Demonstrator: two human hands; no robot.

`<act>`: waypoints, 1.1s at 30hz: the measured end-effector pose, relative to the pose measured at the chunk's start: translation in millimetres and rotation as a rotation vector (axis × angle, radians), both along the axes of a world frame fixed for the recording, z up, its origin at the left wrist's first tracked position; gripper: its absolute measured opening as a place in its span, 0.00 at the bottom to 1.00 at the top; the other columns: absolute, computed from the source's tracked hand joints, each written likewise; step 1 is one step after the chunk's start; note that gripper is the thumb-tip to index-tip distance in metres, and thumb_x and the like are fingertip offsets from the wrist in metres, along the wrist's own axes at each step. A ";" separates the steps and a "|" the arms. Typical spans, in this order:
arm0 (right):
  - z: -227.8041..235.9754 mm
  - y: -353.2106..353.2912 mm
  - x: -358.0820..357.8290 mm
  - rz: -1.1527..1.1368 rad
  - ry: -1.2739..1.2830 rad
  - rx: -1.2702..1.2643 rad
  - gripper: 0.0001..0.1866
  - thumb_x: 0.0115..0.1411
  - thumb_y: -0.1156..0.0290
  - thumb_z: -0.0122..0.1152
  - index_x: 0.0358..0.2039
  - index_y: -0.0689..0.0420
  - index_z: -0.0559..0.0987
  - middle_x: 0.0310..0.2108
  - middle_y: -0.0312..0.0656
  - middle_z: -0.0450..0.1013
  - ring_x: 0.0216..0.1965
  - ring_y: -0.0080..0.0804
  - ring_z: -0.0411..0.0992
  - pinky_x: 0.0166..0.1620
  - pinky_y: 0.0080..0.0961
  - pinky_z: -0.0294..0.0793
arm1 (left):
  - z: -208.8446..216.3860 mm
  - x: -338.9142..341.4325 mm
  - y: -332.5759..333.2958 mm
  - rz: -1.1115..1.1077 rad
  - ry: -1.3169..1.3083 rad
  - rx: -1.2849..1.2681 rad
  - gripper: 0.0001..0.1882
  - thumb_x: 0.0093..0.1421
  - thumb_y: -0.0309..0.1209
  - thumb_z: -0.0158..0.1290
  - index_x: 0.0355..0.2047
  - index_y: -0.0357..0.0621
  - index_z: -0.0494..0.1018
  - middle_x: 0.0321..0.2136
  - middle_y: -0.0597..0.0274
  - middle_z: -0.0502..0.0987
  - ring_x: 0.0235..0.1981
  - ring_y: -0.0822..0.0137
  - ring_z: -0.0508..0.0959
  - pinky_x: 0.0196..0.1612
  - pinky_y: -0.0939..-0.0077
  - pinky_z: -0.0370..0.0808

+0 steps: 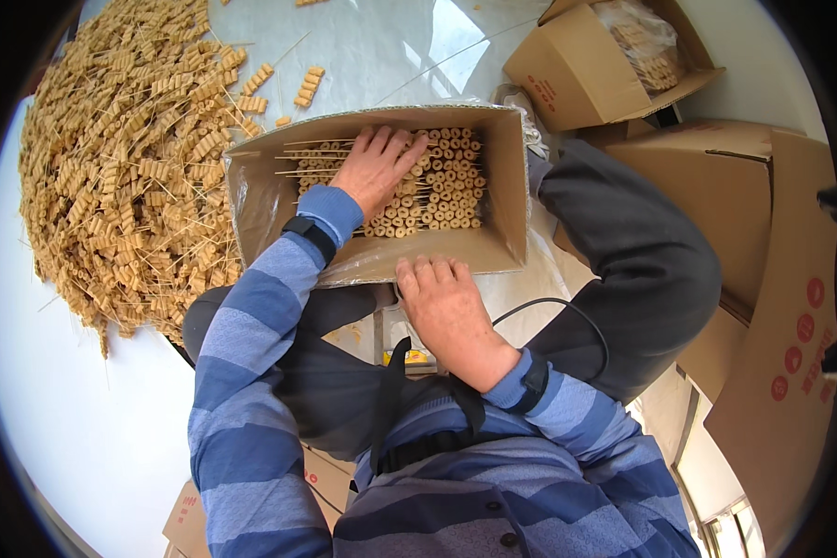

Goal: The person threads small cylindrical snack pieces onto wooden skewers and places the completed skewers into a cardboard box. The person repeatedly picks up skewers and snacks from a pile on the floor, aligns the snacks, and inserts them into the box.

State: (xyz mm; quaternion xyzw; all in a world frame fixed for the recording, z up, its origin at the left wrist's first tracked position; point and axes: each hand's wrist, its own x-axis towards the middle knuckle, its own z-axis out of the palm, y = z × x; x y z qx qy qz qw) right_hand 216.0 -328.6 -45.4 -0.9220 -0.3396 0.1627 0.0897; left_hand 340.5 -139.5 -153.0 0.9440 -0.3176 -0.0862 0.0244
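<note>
An open cardboard box (372, 270) stands before me, lined with clear plastic. Inside, rows of skewered ring-shaped pieces (451, 177), tan and ridged, are packed with thin sticks pointing left. My left hand (378, 167) reaches into the box and lies on the skewers near its far wall, fingers stretched and slightly apart. Their tips are partly lost among the pieces. My right hand (446, 312) holds the near rim of the box, with its fingers bent over the edge and the thumb out of sight.
A big heap of loose skewers (130, 177) covers the left side, a few strays (309, 86) lying past it. Far right, another open carton (577, 70) holds bagged skewers. Large cardboard boxes (707, 195) stand beside my right leg. A black cable (577, 312) loops near my right hand.
</note>
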 end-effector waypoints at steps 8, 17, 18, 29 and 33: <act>-0.1 1.8 3.0 -0.003 0.024 0.034 0.27 0.60 0.63 0.62 0.56 0.63 0.71 0.46 0.46 0.74 0.51 0.40 0.71 0.56 0.37 0.68 | -30.2 0.1 19.3 0.104 0.196 -0.031 0.50 0.54 0.32 0.63 0.73 0.50 0.48 0.67 0.52 0.59 0.68 0.47 0.59 0.71 0.49 0.53; -2.3 4.0 4.1 0.014 0.075 0.027 0.25 0.60 0.64 0.62 0.55 0.62 0.71 0.45 0.45 0.74 0.50 0.40 0.72 0.55 0.37 0.68 | -28.3 -10.7 21.7 0.145 0.180 0.015 0.46 0.58 0.39 0.61 0.72 0.45 0.50 0.69 0.50 0.56 0.70 0.47 0.55 0.71 0.48 0.52; -2.7 4.8 4.1 0.019 0.080 0.023 0.25 0.60 0.64 0.62 0.55 0.62 0.71 0.45 0.45 0.74 0.49 0.39 0.72 0.55 0.37 0.68 | -27.5 -14.5 21.4 0.157 0.145 0.055 0.45 0.59 0.40 0.61 0.71 0.43 0.51 0.69 0.49 0.56 0.70 0.47 0.55 0.71 0.48 0.53; -14.5 4.7 3.9 -0.015 0.104 0.038 0.23 0.59 0.67 0.61 0.54 0.58 0.73 0.42 0.44 0.74 0.46 0.41 0.73 0.50 0.39 0.69 | -30.1 -12.1 20.6 0.202 0.372 0.138 0.36 0.62 0.32 0.51 0.70 0.40 0.55 0.71 0.48 0.53 0.72 0.47 0.52 0.71 0.48 0.55; -8.7 5.8 12.7 0.035 0.142 0.097 0.21 0.58 0.70 0.63 0.52 0.56 0.74 0.41 0.49 0.75 0.43 0.49 0.73 0.46 0.43 0.70 | 51.4 -7.4 22.6 0.326 0.344 -0.161 0.27 0.61 0.34 0.54 0.60 0.43 0.68 0.58 0.50 0.71 0.60 0.50 0.71 0.61 0.51 0.67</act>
